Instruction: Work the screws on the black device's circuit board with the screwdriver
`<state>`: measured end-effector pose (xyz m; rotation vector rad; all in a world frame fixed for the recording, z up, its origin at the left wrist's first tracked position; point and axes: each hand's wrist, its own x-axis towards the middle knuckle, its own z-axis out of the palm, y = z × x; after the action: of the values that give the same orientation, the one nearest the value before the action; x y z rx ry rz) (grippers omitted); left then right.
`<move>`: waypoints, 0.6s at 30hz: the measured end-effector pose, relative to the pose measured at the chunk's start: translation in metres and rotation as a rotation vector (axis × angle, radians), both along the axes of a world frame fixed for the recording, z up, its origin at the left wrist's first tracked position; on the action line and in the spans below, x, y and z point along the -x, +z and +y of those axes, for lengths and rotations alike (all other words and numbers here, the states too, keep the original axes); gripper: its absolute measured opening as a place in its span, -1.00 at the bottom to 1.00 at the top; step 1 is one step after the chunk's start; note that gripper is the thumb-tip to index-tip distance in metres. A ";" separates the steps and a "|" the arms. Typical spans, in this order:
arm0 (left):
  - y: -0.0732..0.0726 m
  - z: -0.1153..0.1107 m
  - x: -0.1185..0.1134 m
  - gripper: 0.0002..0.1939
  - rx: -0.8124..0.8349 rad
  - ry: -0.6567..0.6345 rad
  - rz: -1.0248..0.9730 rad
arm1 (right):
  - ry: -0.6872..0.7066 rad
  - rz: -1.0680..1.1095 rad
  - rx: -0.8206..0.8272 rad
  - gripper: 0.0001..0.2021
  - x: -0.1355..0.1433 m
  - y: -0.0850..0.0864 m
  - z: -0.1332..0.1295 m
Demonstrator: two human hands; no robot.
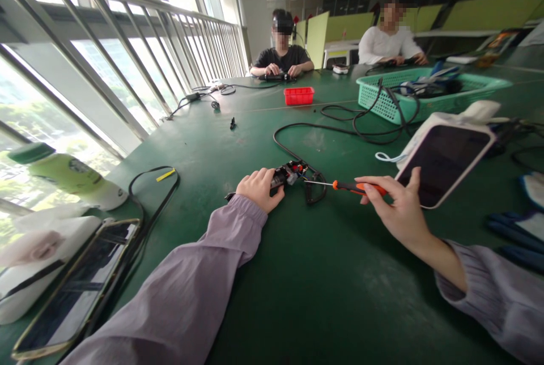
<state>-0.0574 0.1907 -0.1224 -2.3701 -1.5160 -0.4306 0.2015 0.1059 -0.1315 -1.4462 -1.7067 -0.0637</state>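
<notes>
My left hand [260,188] is wrapped round a black corded device [279,177] lying on the green table. Its far end is opened up, with red and other small parts and wiring showing; which kind of tool it is I cannot make out. In my right hand [397,200] is a screwdriver [349,186] with an orange and black handle, held between thumb and fingers. The metal shaft points left, and its tip is close to the opened end; contact I cannot tell. A black looped piece [315,194] lies beside the tip. Part of the device is hidden under my left hand.
A white device with a dark screen [454,152] stands right, before a green basket [429,107] of cables. Further back are a red tray [298,96] and two people. At left lie a bottle [72,175], a phone [80,291] and a strap [159,212]. Gloves [518,234] lie far right.
</notes>
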 end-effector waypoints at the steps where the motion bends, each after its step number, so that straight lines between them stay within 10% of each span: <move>1: 0.000 0.000 0.000 -0.63 0.002 0.000 -0.001 | 0.009 -0.006 -0.018 -0.82 0.001 0.001 -0.001; 18: 0.000 0.000 -0.001 -0.64 0.009 0.002 -0.006 | 0.076 -0.089 -0.190 -0.84 0.008 0.008 -0.008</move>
<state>-0.0569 0.1911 -0.1220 -2.3762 -1.5256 -0.4318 0.1935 0.0980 -0.1240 -1.2534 -1.7750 -0.2459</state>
